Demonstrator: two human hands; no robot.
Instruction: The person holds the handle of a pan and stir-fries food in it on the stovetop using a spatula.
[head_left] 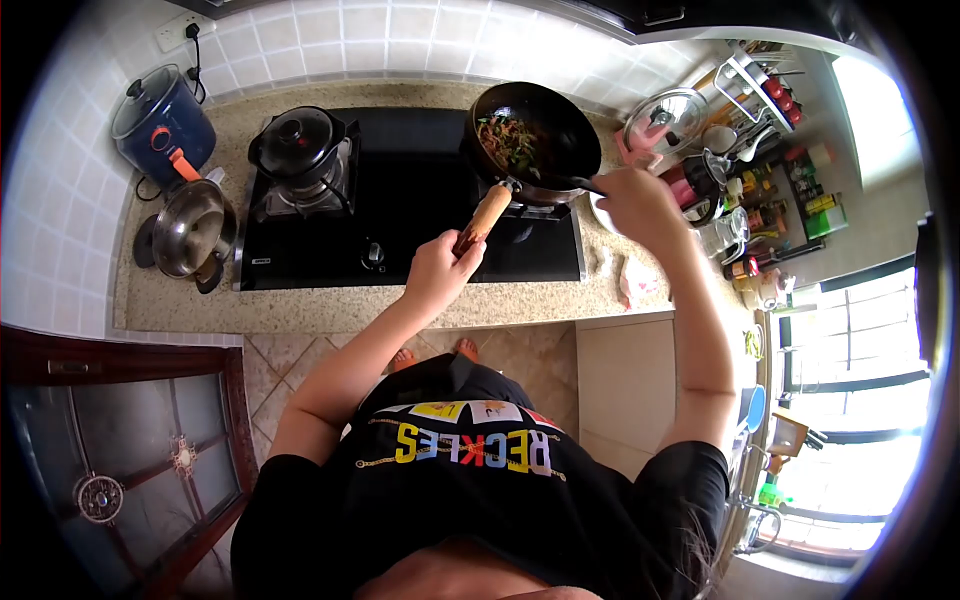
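Observation:
A dark wok [562, 118] sits over the right burner of the black gas stove [400, 160], with chopped greens and brownish food [510, 142] in its left part. My left hand [443, 270] is closed round the lower end of the wok's wooden handle [485, 217]. To the right of the wok, my right hand [632, 205] grips a black-handled utensil [572, 182] that reaches over the rim into the wok. The utensil's far end is hard to make out among the food.
A lidded black pot [300, 145] stands on the left burner. Left of the stove are a steel pan [190, 228] and a blue cooker [165, 125]. A glass lid [668, 120], bottles and jars crowd the right counter. The counter's front edge runs before me.

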